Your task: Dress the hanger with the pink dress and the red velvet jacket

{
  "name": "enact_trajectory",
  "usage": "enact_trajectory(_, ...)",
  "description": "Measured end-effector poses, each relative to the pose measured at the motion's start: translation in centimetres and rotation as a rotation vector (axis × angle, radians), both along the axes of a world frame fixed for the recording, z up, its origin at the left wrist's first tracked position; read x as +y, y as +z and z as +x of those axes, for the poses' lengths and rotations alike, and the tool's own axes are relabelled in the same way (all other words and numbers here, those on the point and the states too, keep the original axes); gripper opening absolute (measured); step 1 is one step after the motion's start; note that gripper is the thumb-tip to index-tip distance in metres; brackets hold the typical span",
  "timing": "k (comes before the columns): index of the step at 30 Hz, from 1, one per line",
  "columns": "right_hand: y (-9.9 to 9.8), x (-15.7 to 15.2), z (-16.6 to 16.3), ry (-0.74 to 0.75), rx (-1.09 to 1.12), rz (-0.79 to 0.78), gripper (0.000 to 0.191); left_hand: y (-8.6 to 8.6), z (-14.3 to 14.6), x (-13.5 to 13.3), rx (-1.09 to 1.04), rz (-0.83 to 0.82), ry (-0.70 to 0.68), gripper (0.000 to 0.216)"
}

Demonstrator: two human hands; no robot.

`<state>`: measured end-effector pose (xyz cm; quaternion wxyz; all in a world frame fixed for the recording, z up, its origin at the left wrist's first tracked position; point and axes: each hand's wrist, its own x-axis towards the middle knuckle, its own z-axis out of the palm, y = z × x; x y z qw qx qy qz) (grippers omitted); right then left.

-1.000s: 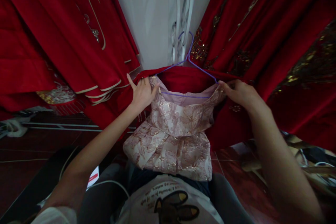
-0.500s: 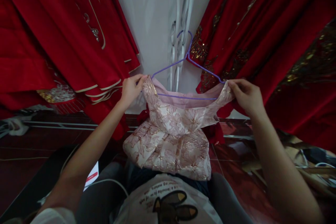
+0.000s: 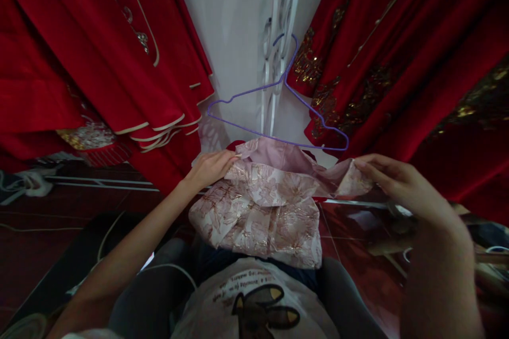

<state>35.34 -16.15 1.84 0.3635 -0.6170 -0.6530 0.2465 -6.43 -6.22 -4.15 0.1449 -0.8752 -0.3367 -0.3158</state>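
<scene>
We hold the pink brocade top (image 3: 262,206) by its shoulders, left hand (image 3: 210,167) and right hand (image 3: 401,185) each with grip clenched on fabric, the purple hanger (image 3: 274,136) just beyond.

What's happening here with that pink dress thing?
A person holds a small pink brocade top by its shoulders, one in the left hand, the other in the right hand. It is off the purple wire hanger, which hangs bare just above. Red embroidered garments hang on both sides.
</scene>
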Motion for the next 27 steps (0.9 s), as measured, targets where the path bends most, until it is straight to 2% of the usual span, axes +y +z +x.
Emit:
enact_trajectory(2,1.7,-1.3,-1.5,0.059,-0.054,0.048,0.031,2.1,2.7,-0.1,-0.014,0.075,-0.113,0.023)
enact_trajectory(4,2.5,-1.8,-2.5,0.050,-0.083,0.110,0.030,3.7,5.3,0.8,-0.018,0.109,-0.195,0.021)
enact_trajectory(6,2.3,-1.5,-3.1,0.008,-0.054,0.164,0.029,4.1,7.4,2.2,-0.019,0.094,-0.192,0.022)
enact_trajectory(8,1.5,-0.8,-3.1,-0.039,0.029,0.204,0.029,3.2,8.4,3.7,-0.013,0.038,-0.130,0.025)
enact_trajectory(11,0.2,-0.1,-1.9,-0.165,0.154,0.231,0.032,1.1,8.1,5.0,0.012,-0.043,-0.069,0.029)
enact_trajectory(13,-0.2,-0.1,-0.5,-0.279,0.182,0.212,0.035,0.4,7.1,4.8,-0.009,-0.061,-0.076,0.029)
enact_trajectory(18,0.1,-1.3,2.2,-0.514,0.142,0.168,0.028,1.3,4.9,1.7,-0.100,-0.062,-0.138,0.022)
enact_trajectory(22,0.6,-2.2,1.3,-0.519,0.050,0.270,0.027,1.9,4.6,0.7,-0.072,-0.035,-0.107,0.021)
enact_trajectory(27,0.9,-1.7,-0.4,-0.470,-0.027,0.413,0.024,1.1,5.5,1.5,-0.051,-0.033,-0.070,0.023)
